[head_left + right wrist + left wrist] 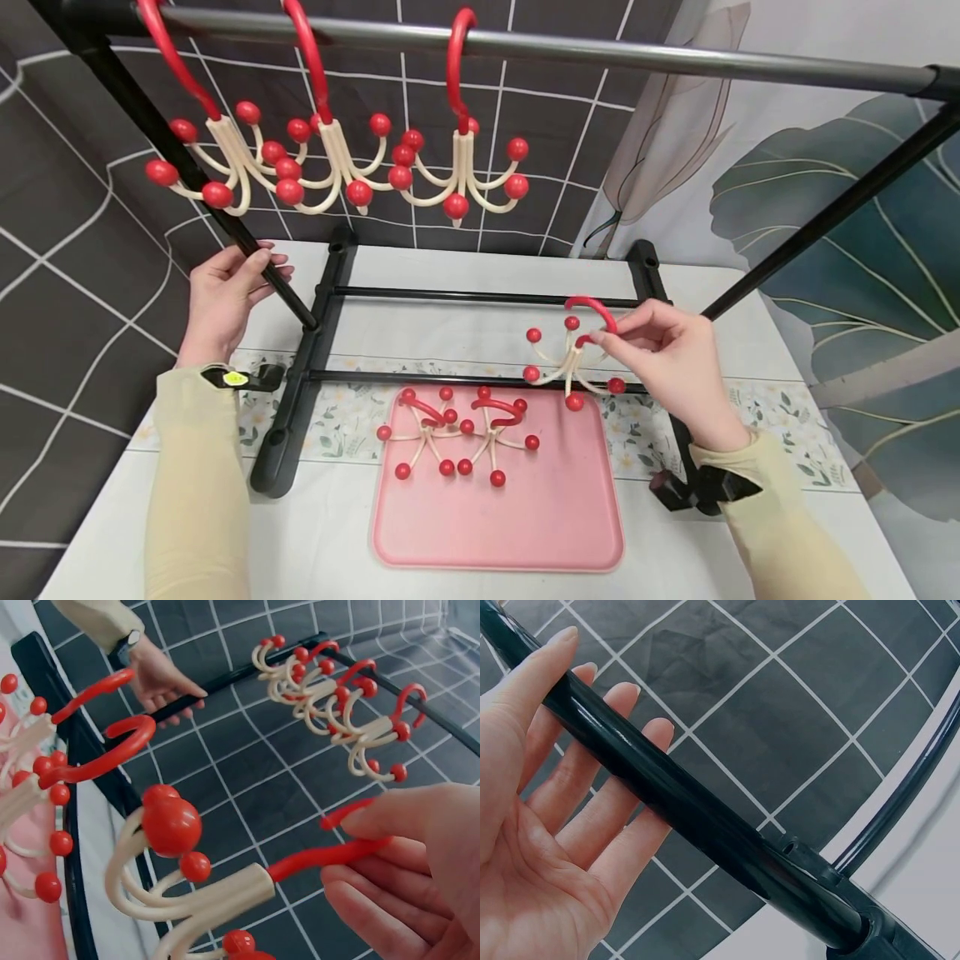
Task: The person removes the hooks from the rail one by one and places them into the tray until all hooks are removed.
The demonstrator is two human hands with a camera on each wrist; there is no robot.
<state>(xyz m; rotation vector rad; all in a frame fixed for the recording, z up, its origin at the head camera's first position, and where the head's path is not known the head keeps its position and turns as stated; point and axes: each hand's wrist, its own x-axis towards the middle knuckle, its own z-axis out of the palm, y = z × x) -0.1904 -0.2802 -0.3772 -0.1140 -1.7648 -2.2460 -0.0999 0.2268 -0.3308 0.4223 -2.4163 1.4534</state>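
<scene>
My right hand [667, 358] pinches the red hook of a cream rotating hook hanger [573, 362] with red ball tips, above the tray's back right corner. In the right wrist view the hanger's cream stem [225, 896] points away from the fingers. My left hand [225, 300] holds the rack's black left post [247, 233], thumb on one side and fingers on the other. Three similar hangers [463, 167] hang from the rack's top rail [555, 52], left of its middle. Two more hangers [491, 433] lie at the back of a pink tray [495, 525].
The rack's lower crossbars [465, 294] run between two black feet [292, 417] on a white table [315, 542] with a floral strip. Behind stands a dark cloth [555, 150] with a white grid; a leaf-patterned curtain [832, 208] hangs at the right.
</scene>
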